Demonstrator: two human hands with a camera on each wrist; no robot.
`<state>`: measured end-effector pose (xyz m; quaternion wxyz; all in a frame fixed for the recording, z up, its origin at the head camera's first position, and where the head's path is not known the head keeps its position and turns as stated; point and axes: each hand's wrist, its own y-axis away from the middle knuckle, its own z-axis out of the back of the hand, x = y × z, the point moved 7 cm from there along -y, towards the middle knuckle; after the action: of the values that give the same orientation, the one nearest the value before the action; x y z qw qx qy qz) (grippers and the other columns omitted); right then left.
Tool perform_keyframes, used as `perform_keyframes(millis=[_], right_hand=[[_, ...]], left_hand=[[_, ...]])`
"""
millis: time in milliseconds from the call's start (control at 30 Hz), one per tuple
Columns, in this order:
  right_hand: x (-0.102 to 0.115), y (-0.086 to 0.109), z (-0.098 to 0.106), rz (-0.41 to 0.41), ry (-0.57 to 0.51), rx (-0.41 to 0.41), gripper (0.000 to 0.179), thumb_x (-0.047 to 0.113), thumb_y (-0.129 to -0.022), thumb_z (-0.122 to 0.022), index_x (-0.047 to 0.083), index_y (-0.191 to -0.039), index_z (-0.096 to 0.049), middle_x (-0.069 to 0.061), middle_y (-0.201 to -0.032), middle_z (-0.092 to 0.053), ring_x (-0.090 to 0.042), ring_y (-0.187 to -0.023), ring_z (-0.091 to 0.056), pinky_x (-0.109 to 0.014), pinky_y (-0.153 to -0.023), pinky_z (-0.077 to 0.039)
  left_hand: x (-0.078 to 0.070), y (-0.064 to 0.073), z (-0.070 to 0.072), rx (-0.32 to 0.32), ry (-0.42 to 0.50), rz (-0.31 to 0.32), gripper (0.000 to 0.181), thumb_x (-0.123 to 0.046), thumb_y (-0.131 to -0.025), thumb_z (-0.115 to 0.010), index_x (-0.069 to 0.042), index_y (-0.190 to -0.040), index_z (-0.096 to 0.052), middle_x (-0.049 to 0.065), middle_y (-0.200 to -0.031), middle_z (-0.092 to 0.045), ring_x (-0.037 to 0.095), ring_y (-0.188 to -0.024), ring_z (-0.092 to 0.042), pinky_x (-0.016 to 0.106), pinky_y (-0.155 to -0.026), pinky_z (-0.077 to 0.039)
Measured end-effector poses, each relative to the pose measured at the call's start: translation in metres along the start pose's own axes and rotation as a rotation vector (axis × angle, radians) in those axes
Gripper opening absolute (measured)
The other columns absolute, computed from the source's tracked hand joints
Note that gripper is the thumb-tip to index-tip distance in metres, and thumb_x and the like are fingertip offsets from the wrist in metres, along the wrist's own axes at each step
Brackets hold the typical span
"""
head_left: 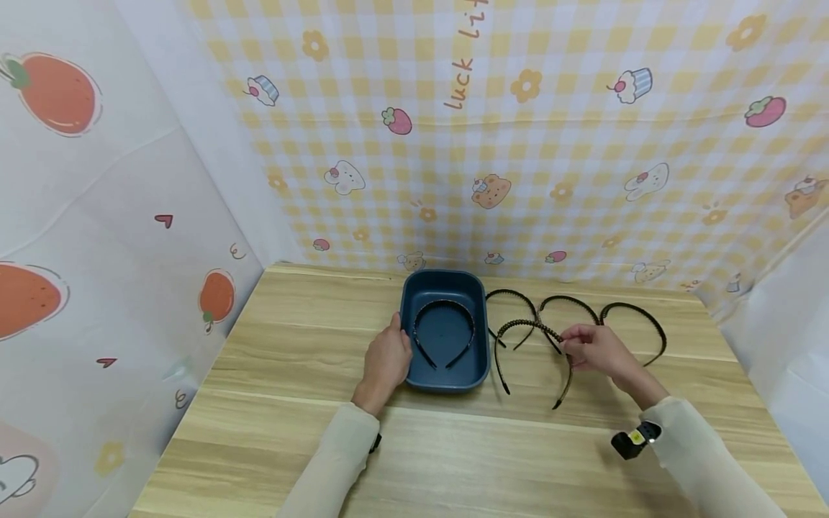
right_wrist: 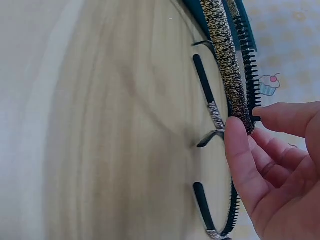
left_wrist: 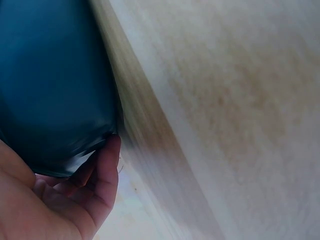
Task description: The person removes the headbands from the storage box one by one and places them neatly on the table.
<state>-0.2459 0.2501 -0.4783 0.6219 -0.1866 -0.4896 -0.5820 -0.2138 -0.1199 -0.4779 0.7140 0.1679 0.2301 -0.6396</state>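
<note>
Lt wood-grain tbl (head_left: 311, 331): blue bin (head_left: 447, 383), 3 dk headbands (head_left: 568, 298) in row beside bin

Room before the bin (head_left: 447, 385) — headbands (head_left: 567, 298) crowd its right.

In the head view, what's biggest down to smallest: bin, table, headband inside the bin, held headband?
1. Table
2. Bin
3. Held headband and headband inside the bin: unsure; the held one may just be nearer the camera.

Your left hand (left_wrist: 62, 207) grips the glossy blue container (left_wrist: 55, 85) at its edge, fingertips curled against it, beside the wood-grained counter (left_wrist: 240, 100).
</note>
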Motion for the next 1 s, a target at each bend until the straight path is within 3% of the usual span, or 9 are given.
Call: perform_keyframes(millis=[233,600,1000], right_hand=[[-0.01,0.005,-0.007,-0.03,-0.01,0.038,0.033,0.015,-0.1,-0.057,-0.009,-0.124,-0.057,-0.019,-0.107,-0.065,-0.02,-0.082,-0.063,-0.038,-0.076,-0.058],[-0.017,0.005,-0.024,-0.004,-0.031,0.106,0.03,0.009,-0.096,-0.063,-0.01,-0.117,-0.06,-0.013,-0.096,-0.064,-0.018,-0.081,-0.063,-0.033,-0.069,-0.059],[-0.019,0.007,-0.038,-0.007,-0.018,0.124,0.025,0.008,-0.094,-0.065,-0.008,-0.113,-0.061,-0.011,-0.093,-0.065,-0.016,-0.077,-0.064,-0.032,-0.066,-0.059]], left_hand=[[0.001,-0.001,-0.001,0.001,-0.003,0.001,0.045,-0.014,-0.103,-0.046,0.003,-0.145,-0.045,0.023,-0.116,-0.068,0.036,-0.087,-0.07,0.047,-0.069,-0.057],[0.002,-0.001,0.0,-0.007,0.004,-0.004,0.045,-0.014,-0.104,-0.046,0.003,-0.145,-0.045,0.023,-0.115,-0.069,0.034,-0.084,-0.07,0.045,-0.065,-0.056],[0.001,0.0,0.0,0.007,0.005,0.0,0.045,-0.015,-0.104,-0.045,0.002,-0.146,-0.045,0.023,-0.115,-0.068,0.033,-0.084,-0.07,0.044,-0.065,-0.056]])
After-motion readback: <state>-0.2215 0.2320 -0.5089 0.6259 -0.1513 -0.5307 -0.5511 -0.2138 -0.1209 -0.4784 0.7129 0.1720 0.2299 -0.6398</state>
